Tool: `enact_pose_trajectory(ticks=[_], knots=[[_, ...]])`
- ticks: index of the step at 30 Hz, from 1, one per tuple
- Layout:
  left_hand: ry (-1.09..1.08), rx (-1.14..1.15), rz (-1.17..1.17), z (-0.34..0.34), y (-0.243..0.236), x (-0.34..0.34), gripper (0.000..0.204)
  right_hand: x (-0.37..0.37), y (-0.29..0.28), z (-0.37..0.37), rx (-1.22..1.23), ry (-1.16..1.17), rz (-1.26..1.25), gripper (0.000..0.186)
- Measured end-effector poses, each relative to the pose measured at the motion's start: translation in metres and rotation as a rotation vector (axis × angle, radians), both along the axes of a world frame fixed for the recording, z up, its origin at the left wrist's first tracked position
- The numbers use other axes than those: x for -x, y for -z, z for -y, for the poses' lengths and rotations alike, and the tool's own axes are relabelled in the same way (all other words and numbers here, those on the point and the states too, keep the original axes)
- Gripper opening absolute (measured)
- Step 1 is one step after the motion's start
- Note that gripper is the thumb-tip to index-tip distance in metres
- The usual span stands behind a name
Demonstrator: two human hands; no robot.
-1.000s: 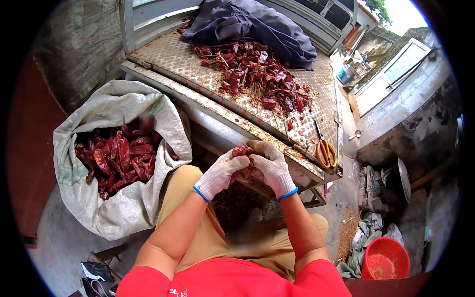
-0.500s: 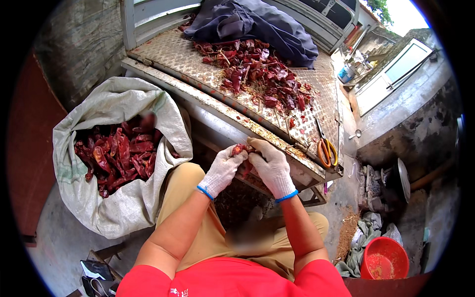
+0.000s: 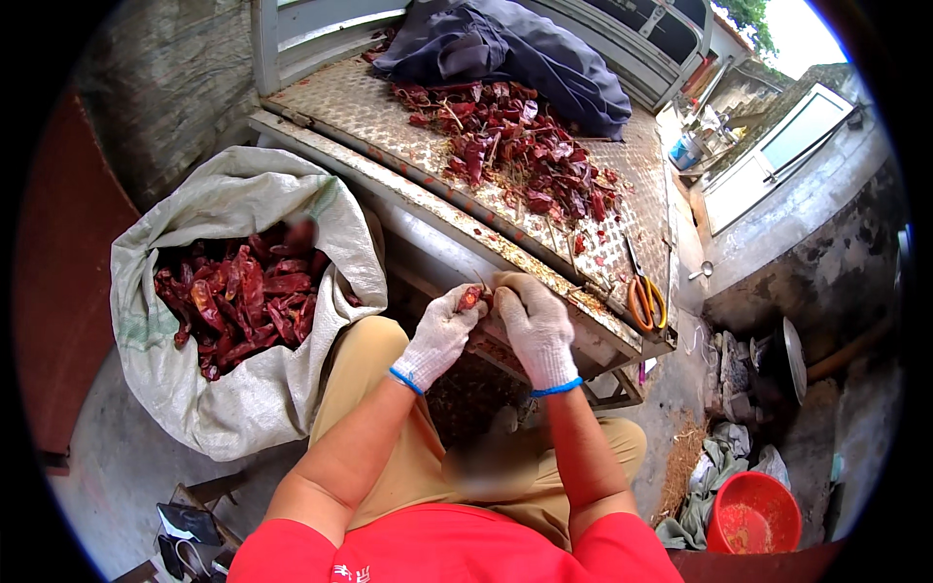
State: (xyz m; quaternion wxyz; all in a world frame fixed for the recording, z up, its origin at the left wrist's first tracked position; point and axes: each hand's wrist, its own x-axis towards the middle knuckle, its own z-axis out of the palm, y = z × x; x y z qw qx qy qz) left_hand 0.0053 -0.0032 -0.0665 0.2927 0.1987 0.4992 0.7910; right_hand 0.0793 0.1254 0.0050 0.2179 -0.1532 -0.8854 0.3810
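Observation:
Above my lap, my left hand [image 3: 437, 332], in a white knit glove with a blue cuff edge, is closed around a dried red chili pepper [image 3: 470, 297]. The matching glove on my right hand [image 3: 539, 328] meets the pepper's other end, fingers pinched together there; the fingertips partly hide what they grip. Just beyond both hands runs the worn edge of a metal truck bed [image 3: 374, 131]. On it lies a heap of dried red chilies [image 3: 530, 155] with stems and scraps. To my left stands a white woven sack [image 3: 209, 418], its mouth rolled back, holding many whole dried chilies [image 3: 248, 291].
Scissors with orange and yellow handles [image 3: 645, 303] lie at the bed's right corner. A dark blue cloth [image 3: 515, 49] covers the heap's far side. At lower right are a red plastic basin [image 3: 753, 515] and crumpled bags [image 3: 714, 466]. A white door [image 3: 777, 155] stands farther right.
My left hand has turned slightly, and the pepper shows more plainly between the hands. My right hand has shifted a little. The whole view has tilted slightly.

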Motion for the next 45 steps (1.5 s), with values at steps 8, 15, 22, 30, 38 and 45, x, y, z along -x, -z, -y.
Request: enact_pose_trajectory(ticks=[8,15,22,30,38,45], knots=[[-0.075,0.145,-0.211,-0.008,0.004,-0.007,0.023,0.008,-0.028,-0.007,-0.211,-0.194,0.150,0.025],[-0.118,-0.024,-0.272,-0.006,0.025,-0.003,0.018,0.004,-0.020,0.006,-0.526,-0.192,0.134,0.021],[0.095,-0.172,0.047,0.012,-0.020,-0.017,0.021,0.004,-0.003,0.000,-0.347,-0.294,-0.285,0.013],[-0.003,-0.089,-0.142,0.012,-0.006,-0.013,0.018,0.003,0.003,0.015,0.805,-0.065,-0.075,0.015],[-0.122,0.081,-0.704,0.008,-0.002,-0.008,0.024,-0.005,0.021,-0.017,1.484,-0.273,0.076,0.024],[-0.025,0.006,-0.442,0.004,0.003,-0.005,0.026,0.003,0.020,0.006,0.693,-0.082,-0.178,0.017]])
